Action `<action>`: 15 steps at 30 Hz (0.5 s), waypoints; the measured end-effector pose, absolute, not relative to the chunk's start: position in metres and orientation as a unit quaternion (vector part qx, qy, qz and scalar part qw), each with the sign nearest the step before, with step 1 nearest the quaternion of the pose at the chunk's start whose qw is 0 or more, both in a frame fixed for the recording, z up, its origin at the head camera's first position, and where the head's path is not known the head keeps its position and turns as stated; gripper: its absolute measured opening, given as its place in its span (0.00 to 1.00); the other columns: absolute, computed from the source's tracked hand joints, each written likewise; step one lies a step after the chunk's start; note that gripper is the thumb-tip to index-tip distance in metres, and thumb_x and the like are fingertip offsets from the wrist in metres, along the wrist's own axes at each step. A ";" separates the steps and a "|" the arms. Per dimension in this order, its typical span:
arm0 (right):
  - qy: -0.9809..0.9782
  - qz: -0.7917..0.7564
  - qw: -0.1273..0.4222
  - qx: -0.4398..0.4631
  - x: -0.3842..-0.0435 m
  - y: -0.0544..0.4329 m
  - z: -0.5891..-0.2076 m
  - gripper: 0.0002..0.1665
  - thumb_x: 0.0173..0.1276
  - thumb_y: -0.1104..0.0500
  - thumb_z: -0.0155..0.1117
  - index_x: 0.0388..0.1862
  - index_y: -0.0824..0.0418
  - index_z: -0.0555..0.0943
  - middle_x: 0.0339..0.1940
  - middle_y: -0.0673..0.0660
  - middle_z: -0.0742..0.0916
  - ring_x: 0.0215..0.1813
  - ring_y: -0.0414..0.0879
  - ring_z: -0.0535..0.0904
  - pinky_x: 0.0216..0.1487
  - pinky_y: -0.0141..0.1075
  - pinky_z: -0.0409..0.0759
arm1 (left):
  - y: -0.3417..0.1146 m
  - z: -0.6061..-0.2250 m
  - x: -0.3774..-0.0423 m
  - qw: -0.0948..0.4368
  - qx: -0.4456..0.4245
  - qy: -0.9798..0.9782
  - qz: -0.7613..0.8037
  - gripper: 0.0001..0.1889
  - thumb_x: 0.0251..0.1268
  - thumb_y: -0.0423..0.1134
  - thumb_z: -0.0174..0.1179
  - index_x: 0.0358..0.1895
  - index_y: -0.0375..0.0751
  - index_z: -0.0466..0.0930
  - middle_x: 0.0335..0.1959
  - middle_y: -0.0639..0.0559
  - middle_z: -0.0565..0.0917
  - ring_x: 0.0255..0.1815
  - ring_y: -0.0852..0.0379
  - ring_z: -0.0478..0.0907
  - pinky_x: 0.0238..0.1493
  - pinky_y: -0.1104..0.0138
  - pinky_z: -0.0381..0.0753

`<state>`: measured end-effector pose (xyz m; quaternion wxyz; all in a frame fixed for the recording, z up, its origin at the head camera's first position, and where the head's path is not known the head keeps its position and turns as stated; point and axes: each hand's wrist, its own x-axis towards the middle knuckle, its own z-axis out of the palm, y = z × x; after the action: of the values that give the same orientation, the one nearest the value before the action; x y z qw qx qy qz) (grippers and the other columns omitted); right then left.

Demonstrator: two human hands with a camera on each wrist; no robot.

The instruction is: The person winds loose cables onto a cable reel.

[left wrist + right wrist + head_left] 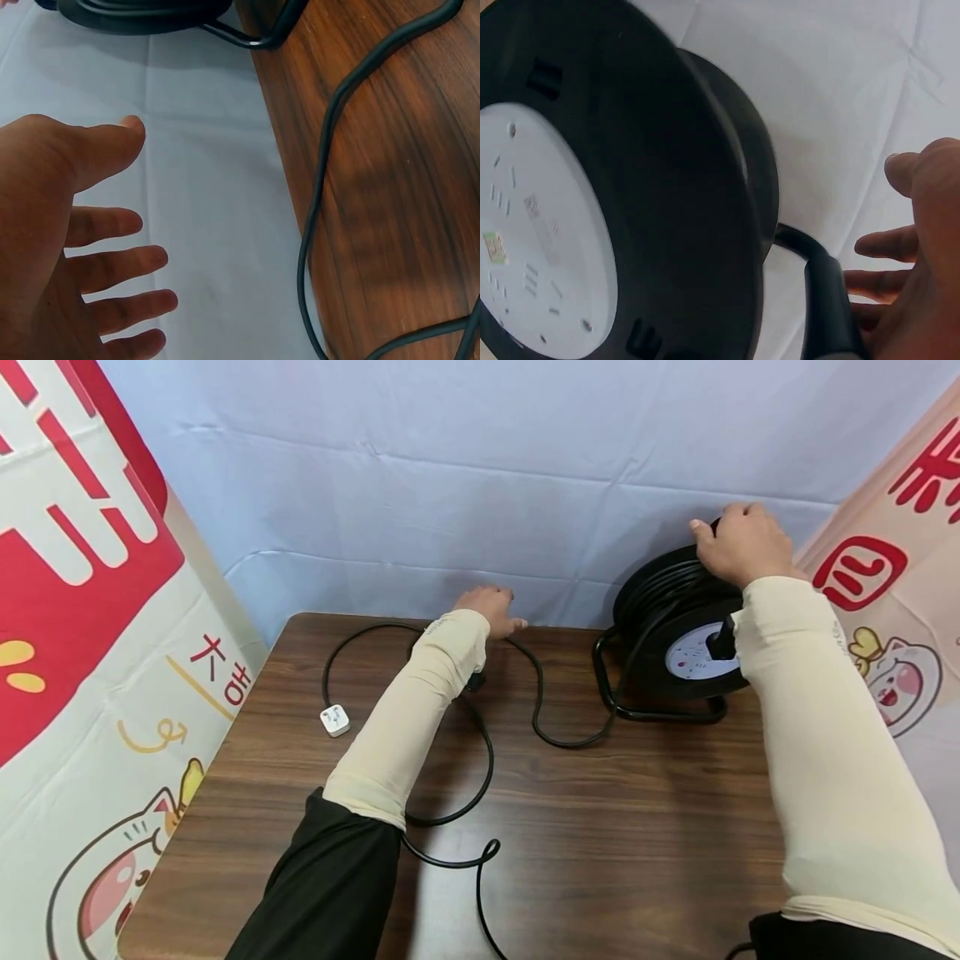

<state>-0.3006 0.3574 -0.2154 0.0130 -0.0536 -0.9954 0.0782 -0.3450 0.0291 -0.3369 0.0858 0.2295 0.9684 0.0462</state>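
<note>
A black cable reel [667, 602] stands on its tubular frame at the table's back right. My right hand [746, 545] is at the top of the reel. In the right wrist view, its fingertips lie right at the reel's black handle [825, 307], with the thumb held off it. My left hand [491, 608] hovers by the table's back edge, fingers spread and nothing in them, as the left wrist view shows. Black cable [540, 685] runs from the reel, past the left hand and forearm. A white plug [335, 720] lies to the left.
The reel's front carries a white socket disc [686, 656]. More cable loops [491, 760] over the wooden table [600, 827] toward its front edge. A pale cloth [450, 485] hangs behind, with printed banners [172, 652] at both sides.
</note>
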 end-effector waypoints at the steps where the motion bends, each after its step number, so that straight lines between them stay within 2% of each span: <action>1: -0.995 0.077 0.010 -0.056 -0.301 0.359 -0.215 0.52 0.80 0.35 0.26 0.76 0.82 0.46 0.76 0.84 0.51 0.73 0.81 0.51 0.67 0.74 0.55 | 0.031 -0.336 -0.344 0.085 0.232 0.968 0.043 0.37 0.77 0.63 0.49 0.79 0.45 0.60 0.76 0.46 0.67 0.74 0.45 0.66 0.72 0.53 0.67; 8: -0.995 0.067 -0.004 -0.070 -0.298 0.364 -0.211 0.53 0.80 0.35 0.27 0.77 0.81 0.44 0.76 0.83 0.49 0.73 0.81 0.51 0.66 0.74 0.55 | 0.061 -0.337 -0.333 0.097 0.265 0.959 0.039 0.39 0.75 0.68 0.44 0.79 0.47 0.60 0.76 0.48 0.67 0.74 0.47 0.67 0.71 0.54 0.68; 15: -0.995 0.056 0.003 -0.085 -0.289 0.367 -0.211 0.49 0.80 0.38 0.32 0.76 0.82 0.48 0.75 0.83 0.53 0.72 0.81 0.55 0.65 0.74 0.56 | 0.108 -0.347 -0.311 0.124 0.321 0.938 0.040 0.44 0.70 0.75 0.40 0.78 0.48 0.62 0.74 0.50 0.70 0.72 0.49 0.69 0.70 0.55 0.69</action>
<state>-0.2894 0.3669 -0.2107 0.0031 -0.0854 -0.9948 0.0558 -0.3106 0.1075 -0.3471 0.1242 0.3211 0.9380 0.0402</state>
